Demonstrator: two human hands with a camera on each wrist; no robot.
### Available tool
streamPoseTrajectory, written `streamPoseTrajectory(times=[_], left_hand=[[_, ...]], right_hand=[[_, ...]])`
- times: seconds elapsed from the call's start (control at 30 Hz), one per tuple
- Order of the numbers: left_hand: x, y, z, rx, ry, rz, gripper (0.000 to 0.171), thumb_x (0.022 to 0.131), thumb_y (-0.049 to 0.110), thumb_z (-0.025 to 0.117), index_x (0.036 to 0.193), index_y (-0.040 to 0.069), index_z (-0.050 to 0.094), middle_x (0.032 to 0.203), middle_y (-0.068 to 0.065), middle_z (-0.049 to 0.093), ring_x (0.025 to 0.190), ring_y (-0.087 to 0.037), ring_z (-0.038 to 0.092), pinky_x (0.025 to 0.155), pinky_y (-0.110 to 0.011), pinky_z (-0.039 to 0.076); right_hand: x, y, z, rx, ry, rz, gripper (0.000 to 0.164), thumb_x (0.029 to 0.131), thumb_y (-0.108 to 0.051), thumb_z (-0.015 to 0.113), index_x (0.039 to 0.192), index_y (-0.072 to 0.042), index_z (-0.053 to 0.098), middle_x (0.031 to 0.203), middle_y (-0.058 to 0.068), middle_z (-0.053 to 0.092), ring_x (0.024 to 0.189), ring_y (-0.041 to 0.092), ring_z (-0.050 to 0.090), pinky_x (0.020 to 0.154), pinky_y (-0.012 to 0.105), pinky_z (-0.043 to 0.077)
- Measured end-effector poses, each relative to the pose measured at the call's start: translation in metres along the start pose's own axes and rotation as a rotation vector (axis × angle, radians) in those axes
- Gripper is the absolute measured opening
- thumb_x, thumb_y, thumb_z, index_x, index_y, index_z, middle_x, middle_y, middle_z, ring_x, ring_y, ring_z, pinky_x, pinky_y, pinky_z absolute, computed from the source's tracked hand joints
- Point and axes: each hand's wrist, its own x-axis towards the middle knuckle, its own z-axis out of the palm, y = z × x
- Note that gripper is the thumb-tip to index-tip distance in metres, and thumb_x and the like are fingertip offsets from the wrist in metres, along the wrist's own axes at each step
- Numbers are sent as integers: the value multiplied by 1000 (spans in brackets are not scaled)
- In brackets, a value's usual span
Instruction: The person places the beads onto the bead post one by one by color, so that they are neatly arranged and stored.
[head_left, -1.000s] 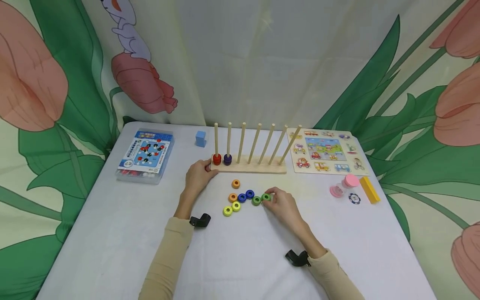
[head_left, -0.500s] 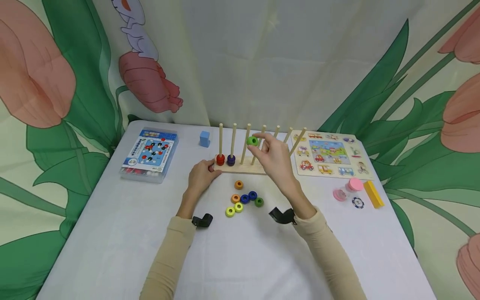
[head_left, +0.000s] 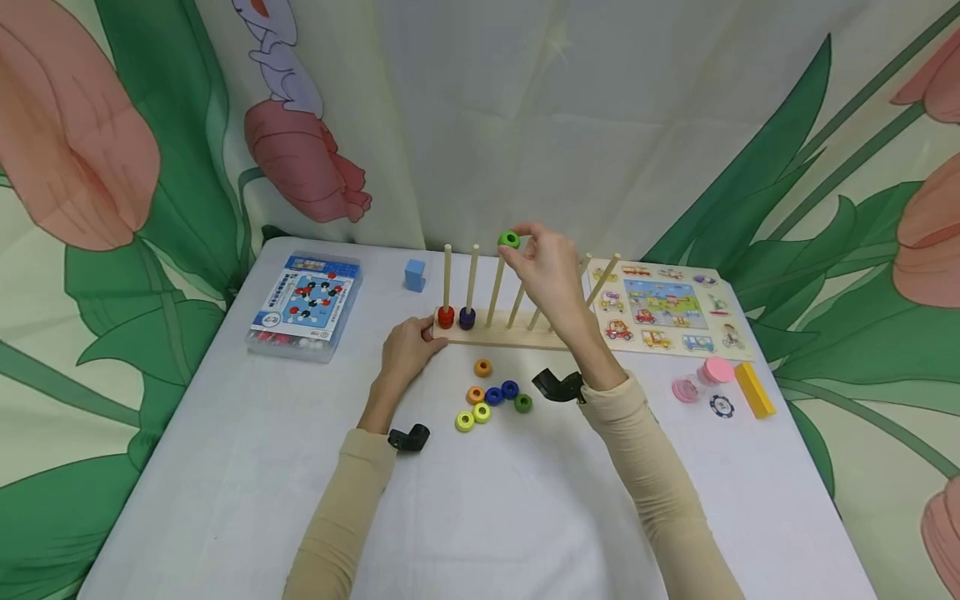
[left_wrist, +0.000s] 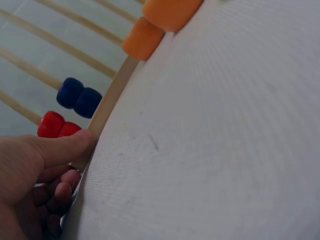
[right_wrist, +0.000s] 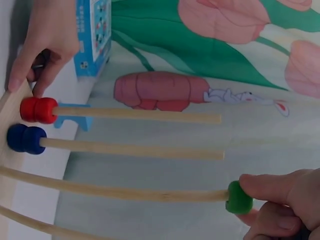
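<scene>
My right hand pinches a green bead between thumb and fingers. In the right wrist view that green bead is right at the tip of the third peg from the left end. My left hand grips the left end of the wooden peg stand, its thumb on the front edge in the left wrist view. Two red beads sit at the foot of the first peg, two dark blue beads on the second. The other pegs are bare where they show; my right hand covers part of them.
Before the stand lie orange beads, blue beads, yellow beads and one green bead. A plastic case and a blue block stand left. Rightward are a picture puzzle, pink-capped sand timer, chip and yellow block.
My right hand has picked up one green bead from the table and carried it up and back to the top of the third peg. My left hand keeps its grip on the stand.
</scene>
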Motion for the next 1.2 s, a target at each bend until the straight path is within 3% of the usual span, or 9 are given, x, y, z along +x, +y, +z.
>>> streamPoseTrajectory(times=[0.2,0.33,0.57,0.67,0.83,0.93,1.07,1.2], left_hand=[[0,1,-1,-14,3,-1,56,82,32,75,128,5,60,73,-4,50,61,-18,43,53,-31,31],[-1,2,-1,-24,-2,1,56,82,31,75,129,5,59,72,-4,51,61,-18,43,53,-31,32],[-2,0,1,-27,-8,-25,57,83,33,74,130,6,58,73,-4,51,61,-19,43,53,-31,32],[-3,0,2,-26,-13,-28,57,83,32,74,130,5,58,73,-4,52,61,-19,43,54,-31,32],[-3,2,0,-29,2,-19,56,82,30,75,129,4,59,73,-4,52,61,-19,44,54,-31,32],[-2,3,-2,-38,19,-5,55,82,28,76,127,2,60,72,-5,52,61,-19,44,54,-31,32],[-1,3,-2,-38,20,-8,55,82,29,75,127,2,59,73,-4,52,62,-19,44,54,-31,32],[-1,2,1,-34,1,-23,56,82,30,75,129,3,59,74,-4,52,63,-19,44,55,-31,32]], right_hand=[[-1,2,9,-41,-45,-18,35,90,-21,67,118,0,64,55,4,49,40,12,36,40,26,27],[-10,8,14,-11,-8,-33,38,89,-20,68,122,-1,62,55,3,47,41,13,35,39,26,26],[-53,31,17,115,67,-19,34,89,-21,68,118,-5,65,54,2,42,43,16,34,40,27,25],[-79,54,23,127,6,52,33,88,-22,70,115,-4,66,52,1,41,42,14,33,38,27,25],[-124,92,40,60,-223,200,30,85,-23,73,110,-7,68,53,-1,43,43,11,35,40,25,28],[-146,106,50,26,-307,256,30,81,-22,76,107,-7,69,53,-1,46,44,11,38,41,26,30],[-161,113,58,7,-334,270,32,79,-21,78,106,-6,68,53,-2,48,44,9,41,42,26,33],[-160,105,54,-17,-291,212,31,81,-20,76,107,-5,67,53,-4,47,44,9,40,42,25,33]])
